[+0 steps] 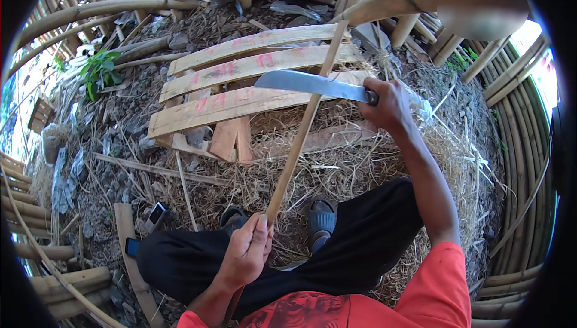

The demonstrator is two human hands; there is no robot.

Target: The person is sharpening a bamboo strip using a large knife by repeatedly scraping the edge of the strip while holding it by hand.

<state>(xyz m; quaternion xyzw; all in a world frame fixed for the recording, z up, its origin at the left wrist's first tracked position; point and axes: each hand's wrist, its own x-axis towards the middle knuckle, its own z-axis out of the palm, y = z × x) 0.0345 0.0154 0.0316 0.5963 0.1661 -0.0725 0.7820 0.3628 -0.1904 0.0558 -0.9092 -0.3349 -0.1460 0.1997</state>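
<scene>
A long, slim bamboo strip slants up and away from my left hand, which is closed around its lower part with the thumb along it. My right hand grips the dark handle of a machete. Its broad steel blade points left and crosses the strip near the far end; how deep the edge sits in the wood is hard to tell. Under the blade and the strip's far part stands a wooden pallet of pale slats with reddish marks.
Dry straw shavings cover the ground around my sandalled feet. A phone-like device lies by my left knee, near a flat bamboo piece. A green plant grows at left. Bamboo pole walls surround the spot, and a thick pole slants overhead.
</scene>
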